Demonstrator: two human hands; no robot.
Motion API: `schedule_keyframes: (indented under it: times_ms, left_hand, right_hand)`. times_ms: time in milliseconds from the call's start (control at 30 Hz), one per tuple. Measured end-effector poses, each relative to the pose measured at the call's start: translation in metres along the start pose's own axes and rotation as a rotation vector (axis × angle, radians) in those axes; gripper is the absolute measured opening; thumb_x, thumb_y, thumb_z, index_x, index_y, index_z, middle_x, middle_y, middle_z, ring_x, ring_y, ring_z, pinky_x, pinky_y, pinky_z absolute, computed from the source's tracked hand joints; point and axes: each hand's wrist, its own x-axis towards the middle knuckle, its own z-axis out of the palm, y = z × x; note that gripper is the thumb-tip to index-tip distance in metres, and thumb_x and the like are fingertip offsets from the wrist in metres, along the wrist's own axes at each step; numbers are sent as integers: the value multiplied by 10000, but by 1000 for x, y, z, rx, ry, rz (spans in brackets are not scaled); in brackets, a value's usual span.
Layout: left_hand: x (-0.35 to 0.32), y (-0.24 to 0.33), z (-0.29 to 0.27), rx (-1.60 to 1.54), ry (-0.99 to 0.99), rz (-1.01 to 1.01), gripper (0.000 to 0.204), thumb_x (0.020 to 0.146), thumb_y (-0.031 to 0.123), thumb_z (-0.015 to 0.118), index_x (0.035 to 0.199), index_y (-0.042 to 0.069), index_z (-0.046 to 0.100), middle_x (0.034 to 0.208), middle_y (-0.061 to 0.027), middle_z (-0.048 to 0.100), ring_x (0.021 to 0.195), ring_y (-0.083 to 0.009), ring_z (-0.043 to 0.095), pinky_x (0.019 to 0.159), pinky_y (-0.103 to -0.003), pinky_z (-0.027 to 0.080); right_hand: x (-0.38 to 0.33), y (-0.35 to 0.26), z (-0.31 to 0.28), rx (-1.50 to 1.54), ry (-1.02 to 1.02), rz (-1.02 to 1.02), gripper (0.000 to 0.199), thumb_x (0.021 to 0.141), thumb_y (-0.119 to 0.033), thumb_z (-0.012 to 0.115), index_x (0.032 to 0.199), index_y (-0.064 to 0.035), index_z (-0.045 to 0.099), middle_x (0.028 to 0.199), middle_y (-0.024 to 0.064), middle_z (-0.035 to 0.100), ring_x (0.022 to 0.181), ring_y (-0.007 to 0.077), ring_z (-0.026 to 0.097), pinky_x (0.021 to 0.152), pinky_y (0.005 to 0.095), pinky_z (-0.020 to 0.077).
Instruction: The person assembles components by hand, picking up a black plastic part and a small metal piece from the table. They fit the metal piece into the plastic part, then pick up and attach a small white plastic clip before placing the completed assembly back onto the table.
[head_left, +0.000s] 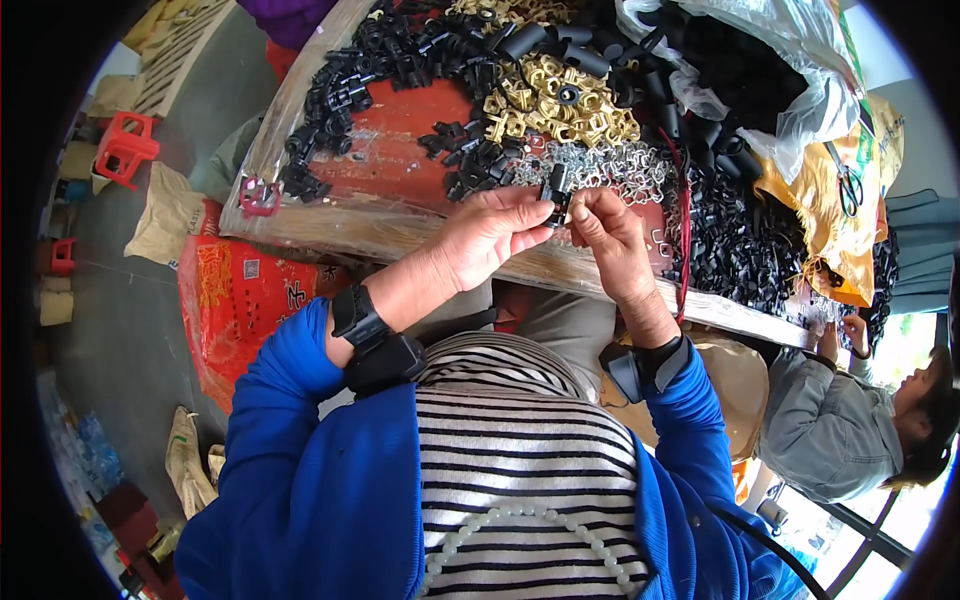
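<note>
hands [540, 230]: 2 | black part [556, 192] held: 1 | red stools [125, 148]: 2 (loose parts uncountable)

A small black plastic clip [556, 192] stood roughly upright, pinched between the fingertips of both hands. It was held just above the desk's [400, 150] near edge, close to a heap of silvery metal pieces [610, 165].

A grey concrete floor [130, 330] lay to the left, with a red plastic stool [125, 148] and tan sacks [170, 215] at the far left, while bright daylight came through a window [900, 520] at the near right.
</note>
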Motion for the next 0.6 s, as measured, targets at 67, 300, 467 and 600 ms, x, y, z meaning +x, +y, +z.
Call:
schedule_keyframes:
  times_ms: [67, 300, 467, 600]
  left_hand:
    - [7, 0, -3, -16, -6, -31, 192, 784, 98, 494, 961, 27, 518, 931, -55, 550, 888, -143, 516, 798, -259, 408]
    - [29, 2, -8, -18, -29, -192, 232, 784, 121, 501, 995, 24, 502, 917, -57, 554, 894, -152, 519, 770, -243, 419]
    - [34, 11, -9, -3, -45, -227, 226, 785, 137, 503, 985, 31, 508, 894, -68, 561, 859, -180, 543, 712, -228, 443]
    - [30, 10, -8, 10, -25, -241, 226, 783, 148, 509, 982, 39, 511, 886, -71, 564, 824, -196, 559, 665, -221, 457]
  right_hand:
    - [3, 2, 0, 29, 14, 5, 167, 805, -130, 488, 915, -8, 455, 690, 5, 497, 565, 50, 429, 523, 169, 361]
    - [20, 6, -3, 109, 181, -3, 150, 792, -77, 494, 919, -3, 466, 737, 22, 521, 628, 72, 486, 585, 177, 401]
    - [23, 10, -22, 249, 220, 70, 162, 780, -57, 503, 926, 10, 485, 795, 34, 531, 657, 81, 503, 601, 191, 417]
    - [18, -8, -23, 155, 153, 4, 147, 769, -48, 515, 900, 18, 521, 807, 43, 526, 645, 80, 497, 586, 198, 418]
